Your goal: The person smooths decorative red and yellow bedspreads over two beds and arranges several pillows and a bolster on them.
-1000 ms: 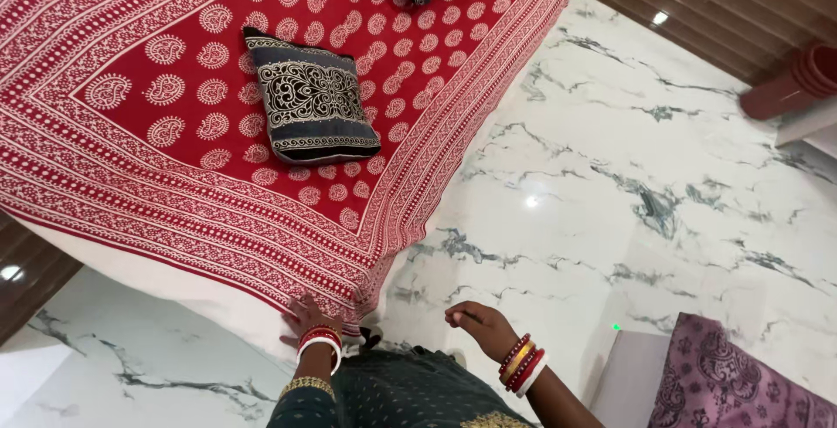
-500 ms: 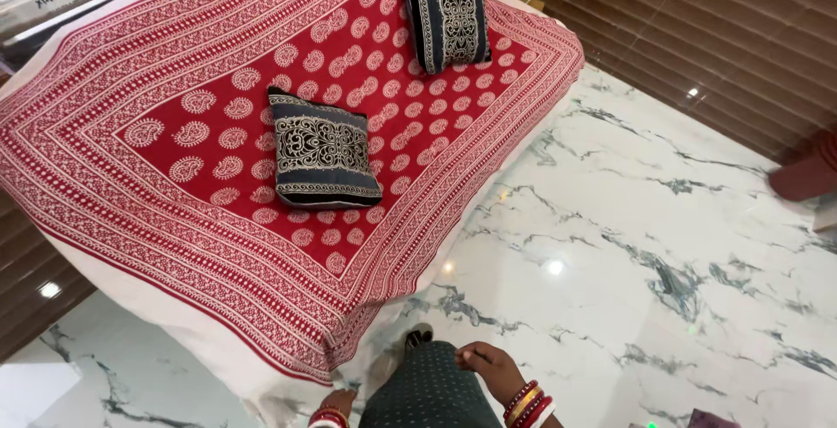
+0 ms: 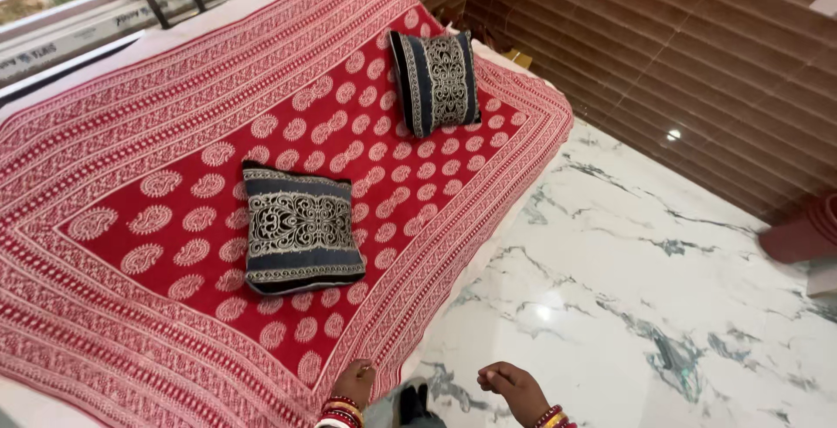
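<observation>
The red bedsheet [image 3: 174, 245] with its white paisley print lies spread flat over the bed, filling the view from nine o'clock across to about one o'clock. On it, near the middle, sits one dark blue cushion [image 3: 298, 238] with cream scrollwork, and a second dark blue cushion [image 3: 436, 79] lies up toward twelve o'clock. A second ago the left hand [image 3: 353, 384] was down on the hanging corner of the sheet; now it has come up to the top edge at six o'clock, fingers curled and touching the border, though whether they actually pinch the cloth I cannot quite tell from here. The corner looks to be lying neater, so the straightening of this end seems about finished. Just to its right, the right hand [image 3: 514, 389] hangs loosely curled over the white marble floor [image 3: 628, 288], holding nothing, clear of the sheet. Brown wall panelling [image 3: 680, 62] runs off at two o'clock.
</observation>
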